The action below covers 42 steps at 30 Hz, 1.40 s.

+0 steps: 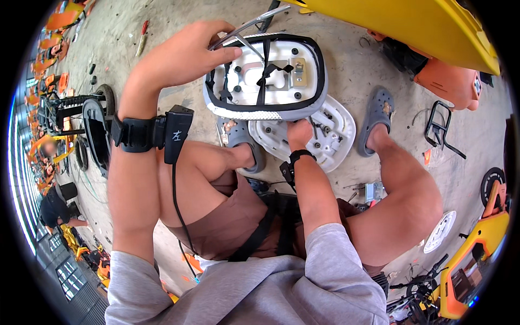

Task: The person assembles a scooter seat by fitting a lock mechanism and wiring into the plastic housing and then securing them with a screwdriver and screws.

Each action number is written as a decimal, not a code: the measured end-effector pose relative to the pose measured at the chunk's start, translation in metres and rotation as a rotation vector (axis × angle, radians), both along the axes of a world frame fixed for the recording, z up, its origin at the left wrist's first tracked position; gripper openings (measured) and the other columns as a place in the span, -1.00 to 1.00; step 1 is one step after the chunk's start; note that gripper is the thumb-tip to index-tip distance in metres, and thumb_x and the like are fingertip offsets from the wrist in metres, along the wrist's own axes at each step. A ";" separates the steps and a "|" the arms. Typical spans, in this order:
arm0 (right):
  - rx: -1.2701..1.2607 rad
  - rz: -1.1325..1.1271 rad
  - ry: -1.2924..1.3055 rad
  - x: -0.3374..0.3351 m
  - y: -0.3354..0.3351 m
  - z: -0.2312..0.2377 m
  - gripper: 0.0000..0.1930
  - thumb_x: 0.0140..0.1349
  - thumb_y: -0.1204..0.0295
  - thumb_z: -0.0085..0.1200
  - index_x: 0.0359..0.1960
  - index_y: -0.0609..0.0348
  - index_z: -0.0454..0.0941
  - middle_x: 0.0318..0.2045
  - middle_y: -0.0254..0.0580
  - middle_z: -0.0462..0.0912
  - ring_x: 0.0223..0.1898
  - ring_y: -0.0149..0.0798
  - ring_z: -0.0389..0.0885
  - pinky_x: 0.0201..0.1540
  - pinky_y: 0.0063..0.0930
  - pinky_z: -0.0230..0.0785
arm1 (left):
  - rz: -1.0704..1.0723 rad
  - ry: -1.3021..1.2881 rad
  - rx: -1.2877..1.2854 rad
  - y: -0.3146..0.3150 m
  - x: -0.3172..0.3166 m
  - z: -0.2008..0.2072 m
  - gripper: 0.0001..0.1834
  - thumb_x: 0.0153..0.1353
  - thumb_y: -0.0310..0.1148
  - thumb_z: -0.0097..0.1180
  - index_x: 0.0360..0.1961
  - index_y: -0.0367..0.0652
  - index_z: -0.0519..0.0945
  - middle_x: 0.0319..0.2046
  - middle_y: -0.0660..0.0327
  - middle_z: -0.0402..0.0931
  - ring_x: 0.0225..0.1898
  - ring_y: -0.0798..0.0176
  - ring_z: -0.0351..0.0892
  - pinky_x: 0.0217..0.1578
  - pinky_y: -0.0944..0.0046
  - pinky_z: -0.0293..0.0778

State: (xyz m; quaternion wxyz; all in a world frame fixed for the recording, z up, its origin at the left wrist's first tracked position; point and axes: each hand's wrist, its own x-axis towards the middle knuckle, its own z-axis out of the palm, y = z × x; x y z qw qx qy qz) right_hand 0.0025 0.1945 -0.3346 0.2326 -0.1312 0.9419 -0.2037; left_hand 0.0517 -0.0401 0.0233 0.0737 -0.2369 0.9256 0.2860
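Note:
A motorbike-type seat [250, 92] lies underside up in front of me, with a white base, black edging, black straps and a brass-coloured latch plate [297, 72]. My left hand [189, 53] is closed around the crossbar of a silver T-handle wrench [250, 25], whose stem slants down to the seat base. At the seat's near edge, my right hand [299, 134] is curled with its fingers hidden; what it holds, if anything, does not show. Beneath that hand lies a white plastic seat pan [341, 124] with several dark bolts in it.
A yellow panel [428, 24] juts in at the top right, above an orange part [452, 84]. A black metal rack [440, 127] lies to the right. A red-handled tool [142, 38] rests on the floor at the upper left. My shoes [375, 116] flank the seat pan.

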 end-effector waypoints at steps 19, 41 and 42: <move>-0.598 -0.550 -0.603 0.011 0.041 0.024 -0.78 0.09 0.35 -0.05 -0.50 0.31 0.45 -0.66 -0.05 0.52 -0.61 -0.09 0.53 -0.54 -0.25 0.37 | -0.104 -0.055 -0.135 0.027 -0.027 0.003 -0.71 0.24 -0.28 0.05 -0.39 -0.34 0.62 -0.49 -0.12 0.56 -0.38 -0.22 0.52 -0.31 -0.03 0.43; -0.427 -0.092 -0.835 -0.005 -0.090 0.117 -0.69 0.12 0.24 0.07 -0.45 0.32 0.60 -0.65 -0.21 0.47 -0.81 -0.27 0.36 -0.77 -0.31 0.18 | -0.220 -0.032 0.024 0.026 -0.009 -0.001 -0.73 0.09 -0.54 0.10 -0.15 -0.28 0.63 -0.28 -0.09 0.62 -0.22 -0.14 0.58 -0.19 0.06 0.48; -0.474 -0.113 -0.850 -0.004 -0.091 0.124 -0.69 0.12 0.24 0.08 -0.46 0.31 0.60 -0.67 -0.23 0.45 -0.81 -0.29 0.34 -0.78 -0.32 0.16 | -0.212 -0.023 0.042 0.025 -0.008 -0.001 -0.73 0.09 -0.55 0.10 -0.15 -0.28 0.63 -0.29 -0.09 0.62 -0.23 -0.14 0.58 -0.20 0.06 0.48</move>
